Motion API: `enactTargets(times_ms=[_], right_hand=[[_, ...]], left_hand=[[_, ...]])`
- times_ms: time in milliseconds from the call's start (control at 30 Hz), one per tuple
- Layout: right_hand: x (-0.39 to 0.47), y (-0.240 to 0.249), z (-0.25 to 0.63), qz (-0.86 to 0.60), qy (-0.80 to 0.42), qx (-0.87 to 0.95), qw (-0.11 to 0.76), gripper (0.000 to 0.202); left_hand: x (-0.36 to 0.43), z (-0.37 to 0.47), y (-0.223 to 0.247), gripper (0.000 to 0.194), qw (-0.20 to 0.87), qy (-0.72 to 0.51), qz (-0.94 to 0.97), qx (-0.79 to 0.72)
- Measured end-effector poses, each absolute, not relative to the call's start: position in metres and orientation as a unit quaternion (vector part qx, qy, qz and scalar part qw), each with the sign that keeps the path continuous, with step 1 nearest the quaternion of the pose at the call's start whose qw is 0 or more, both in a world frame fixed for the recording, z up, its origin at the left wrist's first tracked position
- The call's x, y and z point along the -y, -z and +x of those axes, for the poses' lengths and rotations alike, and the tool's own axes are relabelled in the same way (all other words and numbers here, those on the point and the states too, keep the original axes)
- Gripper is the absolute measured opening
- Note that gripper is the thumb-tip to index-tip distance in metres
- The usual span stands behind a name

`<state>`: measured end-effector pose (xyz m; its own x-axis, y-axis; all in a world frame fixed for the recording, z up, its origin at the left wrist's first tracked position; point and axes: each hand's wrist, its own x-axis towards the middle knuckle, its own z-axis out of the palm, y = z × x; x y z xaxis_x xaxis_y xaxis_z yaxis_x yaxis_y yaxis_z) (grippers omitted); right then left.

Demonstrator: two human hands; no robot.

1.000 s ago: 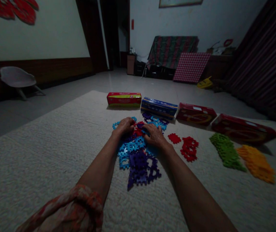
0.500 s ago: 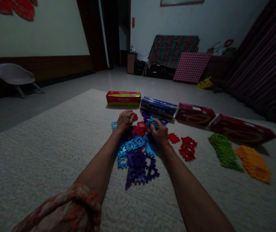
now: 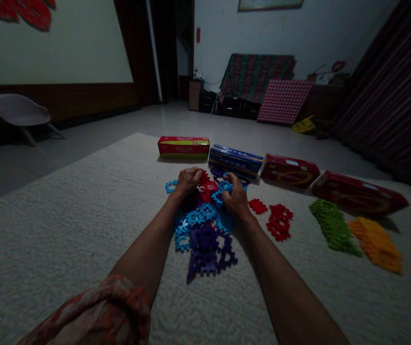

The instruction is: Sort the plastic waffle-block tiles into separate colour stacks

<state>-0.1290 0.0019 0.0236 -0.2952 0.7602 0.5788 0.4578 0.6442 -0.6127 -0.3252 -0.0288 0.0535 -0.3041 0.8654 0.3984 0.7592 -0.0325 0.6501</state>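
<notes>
Pinching light blue pieces (image 3: pixel 223 186) above the mat (image 3: pixel 83 215) with your right hand (image 3: pixel 237 196), spread over the heap (image 3: pixel 205 247) 1 second ago, left hand (image 3: pixel 189 180) curled at red pieces (image 3: pixel 208 189), grip unclear, 4 boxes (image 3: pixel 236 160) behind, contents hidden.

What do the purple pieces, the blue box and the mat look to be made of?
Purple pieces: probably plastic, fairly smooth; the even teeth and cut-outs look moulded.
Blue box: likely printed cardboard, slightly glossy; flat faces, straight edges, lettering.
Mat: seemingly quilted fabric, matt; its surface looks puckered.
</notes>
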Motion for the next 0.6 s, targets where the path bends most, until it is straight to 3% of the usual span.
enactTargets(times_ms=[200,367,600], right_hand=[[0.003,-0.030,-0.130,-0.382,-0.126,0.789,0.465,0.032],[0.007,-0.034,-0.137,-0.390,-0.180,0.781,0.453,0.026],[-0.004,-0.046,-0.106,-0.467,-0.196,0.727,0.464,0.028]], left_hand=[[0.026,-0.319,-0.053,0.032,0.166,-0.460,0.619,-0.615],[0.028,-0.304,-0.057,0.032,0.247,-0.463,0.639,-0.563],[0.029,-0.303,-0.055,0.033,0.174,-0.430,0.618,-0.635]])
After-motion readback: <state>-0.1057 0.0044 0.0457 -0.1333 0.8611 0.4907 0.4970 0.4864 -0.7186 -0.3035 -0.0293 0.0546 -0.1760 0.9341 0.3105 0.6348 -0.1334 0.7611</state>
